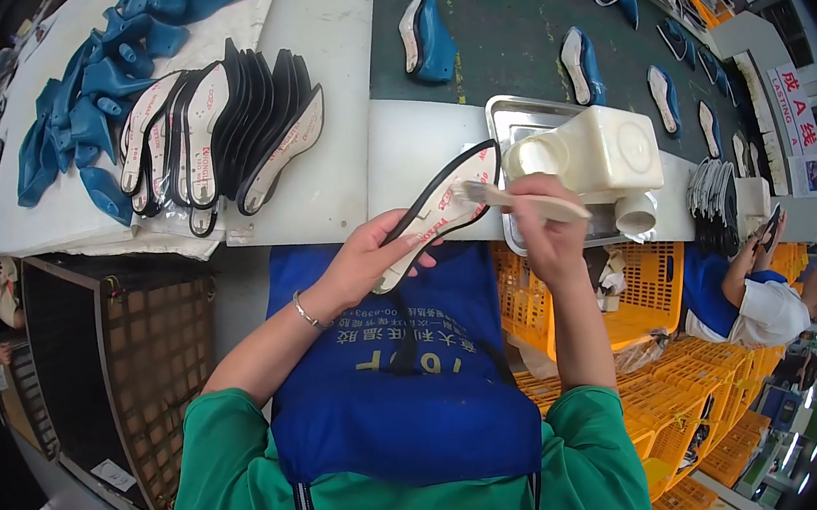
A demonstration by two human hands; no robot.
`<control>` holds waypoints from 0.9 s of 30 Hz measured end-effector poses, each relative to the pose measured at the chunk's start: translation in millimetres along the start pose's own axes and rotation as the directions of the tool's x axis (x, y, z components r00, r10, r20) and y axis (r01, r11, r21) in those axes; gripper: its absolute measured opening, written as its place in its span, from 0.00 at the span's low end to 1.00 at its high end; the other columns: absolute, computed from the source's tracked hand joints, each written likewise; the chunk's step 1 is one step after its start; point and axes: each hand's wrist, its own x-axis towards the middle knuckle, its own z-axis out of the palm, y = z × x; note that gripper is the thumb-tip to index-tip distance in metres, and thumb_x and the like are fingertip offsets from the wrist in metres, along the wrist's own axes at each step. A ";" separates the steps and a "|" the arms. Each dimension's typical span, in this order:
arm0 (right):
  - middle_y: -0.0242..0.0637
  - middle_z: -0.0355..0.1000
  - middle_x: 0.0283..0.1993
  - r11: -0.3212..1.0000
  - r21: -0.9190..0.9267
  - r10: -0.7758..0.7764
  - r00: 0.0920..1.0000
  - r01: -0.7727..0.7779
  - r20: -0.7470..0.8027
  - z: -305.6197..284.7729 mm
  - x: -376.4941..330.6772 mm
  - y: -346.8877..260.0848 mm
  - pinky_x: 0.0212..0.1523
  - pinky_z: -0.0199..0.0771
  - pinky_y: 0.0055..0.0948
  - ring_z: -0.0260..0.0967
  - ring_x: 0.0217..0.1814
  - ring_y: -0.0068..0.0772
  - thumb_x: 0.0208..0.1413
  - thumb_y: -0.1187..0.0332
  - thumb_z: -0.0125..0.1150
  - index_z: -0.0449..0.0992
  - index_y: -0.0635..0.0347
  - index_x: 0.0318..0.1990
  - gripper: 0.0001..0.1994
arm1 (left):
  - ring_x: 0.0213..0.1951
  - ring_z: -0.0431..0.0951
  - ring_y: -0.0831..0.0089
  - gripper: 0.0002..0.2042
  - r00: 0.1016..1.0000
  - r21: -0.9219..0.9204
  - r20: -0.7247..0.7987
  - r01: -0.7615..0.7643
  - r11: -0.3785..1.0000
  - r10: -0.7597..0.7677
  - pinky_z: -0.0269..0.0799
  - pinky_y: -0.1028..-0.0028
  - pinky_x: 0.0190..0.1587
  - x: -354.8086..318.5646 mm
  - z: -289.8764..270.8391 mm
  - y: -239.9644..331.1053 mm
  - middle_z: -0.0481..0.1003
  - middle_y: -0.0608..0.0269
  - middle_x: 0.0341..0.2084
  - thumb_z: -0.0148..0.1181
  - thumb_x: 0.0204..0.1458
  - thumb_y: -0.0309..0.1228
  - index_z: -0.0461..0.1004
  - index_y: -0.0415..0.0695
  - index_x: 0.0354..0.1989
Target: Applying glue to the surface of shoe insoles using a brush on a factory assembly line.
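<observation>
Glue could smear (my guess) had my left hand [369, 259], gripping the insole [439, 212], tilted under the right hand's [545, 226] brush [522, 201]; tub [597, 151] at one o'clock.

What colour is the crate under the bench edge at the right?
Orange crate, clearest in the head view.

A smooth insole [443, 206] with a pale matt face and a thin black rim is gripped in the left hand [369, 259]. A brush [522, 201] with a plain, unvarnished wooden handle is held in the right hand [547, 230]. The jug [597, 151] is seen to be cream plastic with a dull sheen, set in a shiny metal tray [513, 110]. The table [328, 54] is surfaced in smooth matt white. The crates [640, 280] are of glossy orange plastic lattice. The apron [411, 374] is blue cloth.
</observation>
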 end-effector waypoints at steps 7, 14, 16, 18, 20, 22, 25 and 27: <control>0.39 0.72 0.28 0.987 -0.159 -0.034 0.998 0.025 -0.053 -10.0 35.6 23.0 0.30 0.68 0.26 0.69 0.28 0.29 0.54 0.75 0.57 0.74 0.65 0.34 0.03 | 0.40 0.78 0.77 0.15 0.997 0.037 0.050 -0.063 0.997 0.062 0.75 0.79 0.39 -14.5 -15.2 11.3 0.75 0.58 0.45 0.49 0.63 0.28 0.67 0.37 0.56; 0.40 0.74 0.29 0.995 -0.013 -0.098 0.976 0.102 0.193 17.2 26.5 -14.7 0.30 0.70 0.29 0.72 0.28 0.35 0.49 0.78 0.59 0.75 0.64 0.32 0.03 | 0.41 0.79 0.77 0.14 0.998 0.008 -0.008 -0.055 0.998 0.055 0.76 0.79 0.40 -17.1 -23.2 15.8 0.75 0.57 0.46 0.49 0.63 0.28 0.66 0.36 0.55; 0.40 0.74 0.30 0.960 -0.082 -0.246 0.945 0.268 0.215 22.2 34.9 -22.2 0.29 0.71 0.32 0.72 0.27 0.42 0.47 0.78 0.60 0.75 0.63 0.31 0.03 | 0.41 0.79 0.76 0.15 0.999 -0.013 -0.023 -0.050 0.999 0.049 0.76 0.79 0.40 -17.5 -24.8 16.3 0.75 0.57 0.46 0.49 0.63 0.29 0.66 0.36 0.55; 0.40 0.74 0.30 0.925 -0.164 -0.319 0.934 0.344 0.161 13.5 39.9 -6.8 0.30 0.71 0.30 0.73 0.28 0.39 0.48 0.77 0.60 0.75 0.63 0.32 0.03 | 0.41 0.79 0.76 0.15 0.998 -0.028 0.005 -0.056 0.998 0.056 0.76 0.78 0.40 -20.1 -30.1 17.3 0.75 0.56 0.46 0.49 0.63 0.29 0.66 0.36 0.55; 0.39 0.74 0.30 0.995 -0.078 -0.058 0.998 0.055 -0.037 6.1 43.3 8.4 0.32 0.70 0.26 0.72 0.29 0.32 0.52 0.76 0.59 0.75 0.64 0.33 0.02 | 0.41 0.79 0.76 0.15 0.997 -0.042 0.032 -0.063 0.997 0.065 0.76 0.78 0.40 -22.0 -33.5 18.8 0.75 0.56 0.46 0.49 0.63 0.29 0.66 0.36 0.56; 0.36 0.72 0.29 0.994 -0.108 0.025 0.999 -0.030 -0.043 -4.6 49.9 14.6 0.32 0.68 0.24 0.70 0.30 0.25 0.56 0.74 0.58 0.74 0.65 0.35 0.03 | 0.41 0.79 0.76 0.15 0.998 -0.018 0.039 -0.057 0.998 0.058 0.76 0.78 0.40 -23.5 -34.6 20.3 0.76 0.56 0.46 0.49 0.63 0.29 0.67 0.36 0.56; 0.36 0.72 0.29 0.999 -0.052 0.014 0.997 -0.017 -0.073 0.2 51.1 6.0 0.32 0.68 0.23 0.69 0.30 0.24 0.56 0.75 0.57 0.74 0.65 0.35 0.03 | 0.40 0.80 0.74 0.17 0.997 -0.022 0.027 -0.070 0.997 0.070 0.77 0.77 0.39 -21.8 -36.2 16.7 0.76 0.51 0.46 0.49 0.62 0.28 0.65 0.35 0.58; 0.38 0.73 0.29 0.997 0.080 0.025 0.999 -0.022 -0.035 16.1 47.7 -13.2 0.32 0.68 0.23 0.70 0.30 0.25 0.55 0.76 0.57 0.74 0.66 0.35 0.02 | 0.40 0.80 0.73 0.17 0.997 -0.019 0.027 -0.079 0.997 0.079 0.77 0.77 0.39 -21.7 -38.2 15.2 0.76 0.51 0.46 0.49 0.62 0.28 0.65 0.35 0.58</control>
